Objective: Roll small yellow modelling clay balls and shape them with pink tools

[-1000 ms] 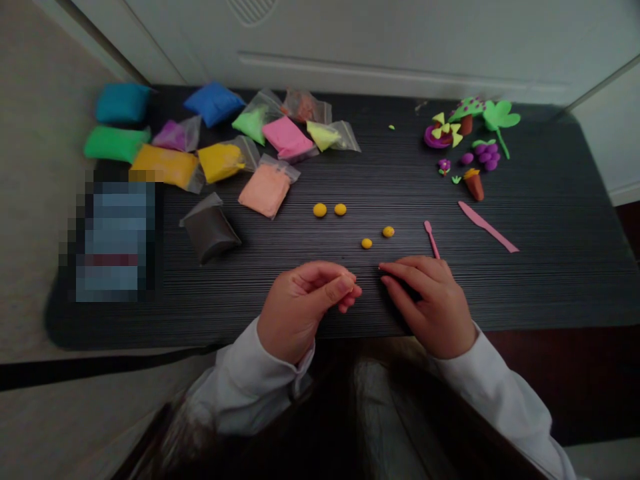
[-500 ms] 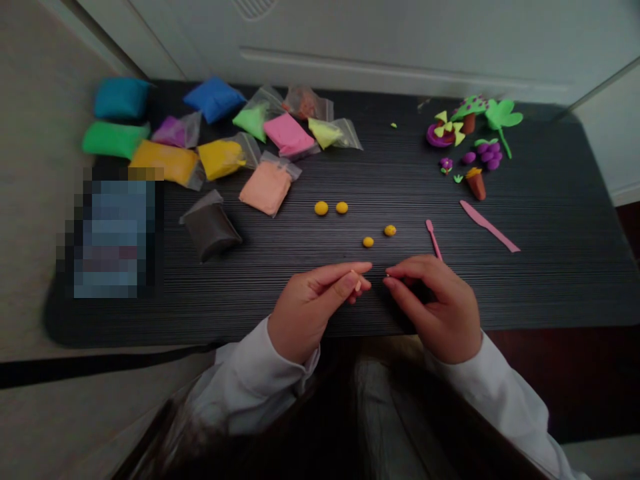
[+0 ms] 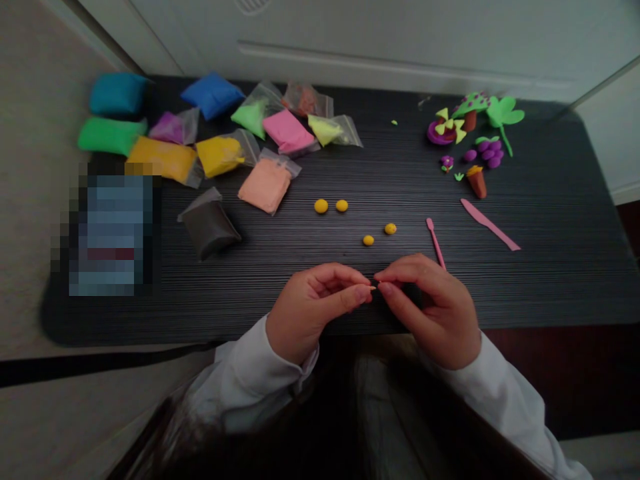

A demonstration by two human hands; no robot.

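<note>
My left hand pinches a tiny piece of peach-coloured clay between thumb and forefinger, and its tip pokes out to the right. Close beside it, my right hand is closed in a pinch; a small pale speck shows at its fingertips, too little to make out. Just beyond the hands lie yellow clay balls: one plain ball, a speckled ball, and a pair farther left, a larger ball and a smaller ball. A pink modelling tool lies beyond my right hand.
Bags of coloured clay spread over the left, including a peach bag and a dark bag. A blurred-out rectangular item lies at far left. On the right are a pink plastic knife, purple clay grapes and a green clay flower.
My hands have come closer together, their fingertips nearly meeting. My left fingers have curled in, and the peach clay now points toward my right hand.
</note>
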